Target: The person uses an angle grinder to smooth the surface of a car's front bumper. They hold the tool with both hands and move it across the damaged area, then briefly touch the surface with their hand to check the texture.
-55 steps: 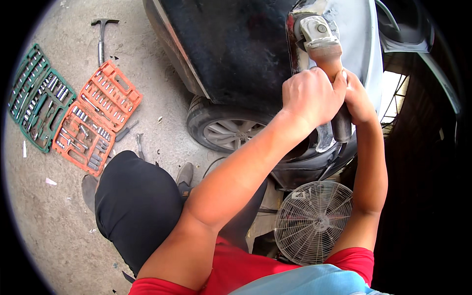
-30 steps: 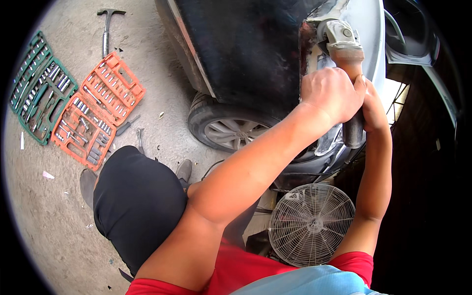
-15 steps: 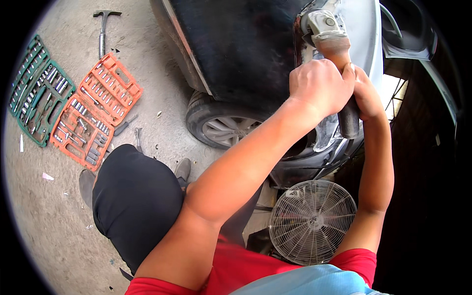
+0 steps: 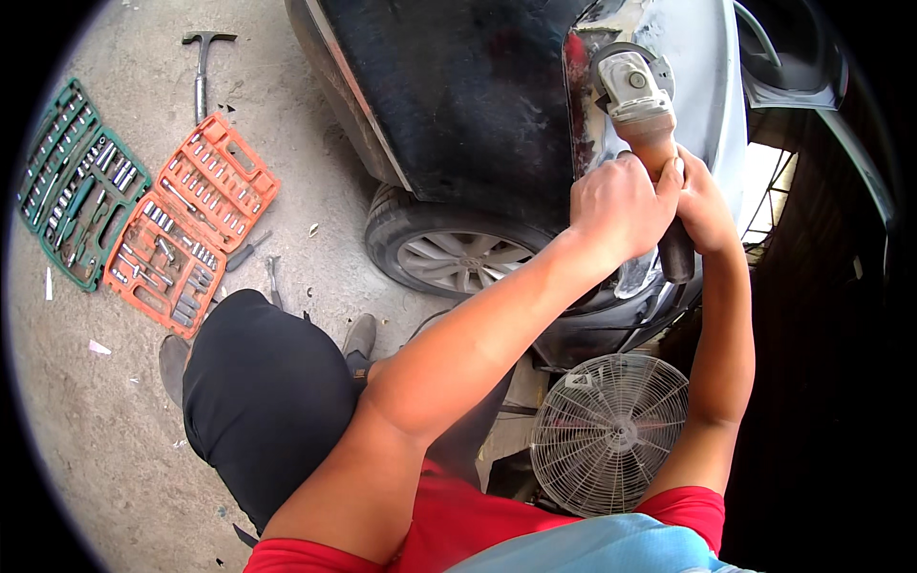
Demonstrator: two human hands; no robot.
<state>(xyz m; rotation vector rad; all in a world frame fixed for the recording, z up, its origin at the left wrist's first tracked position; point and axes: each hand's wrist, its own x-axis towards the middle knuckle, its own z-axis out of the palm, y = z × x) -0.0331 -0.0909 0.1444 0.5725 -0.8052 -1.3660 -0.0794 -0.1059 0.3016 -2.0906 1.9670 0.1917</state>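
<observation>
Grinder [image 4: 644, 118], two o'clock: filling grip of left hand [image 4: 626, 205], right hand [image 4: 705, 202]; facing car body [image 4: 487, 115], apparently part stripped, part painted.

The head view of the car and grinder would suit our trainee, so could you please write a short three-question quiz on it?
1. True or false: the left hand and the right hand both hold the grinder.

2. Multiple choice: what colour is the open tool case nearer the wheel?
A) Blue
B) Orange
C) White

3. Fill in the missing word: in the picture, a round, wire-caged ____ shows below the car.

Key:
1. True
2. B
3. fan
</observation>
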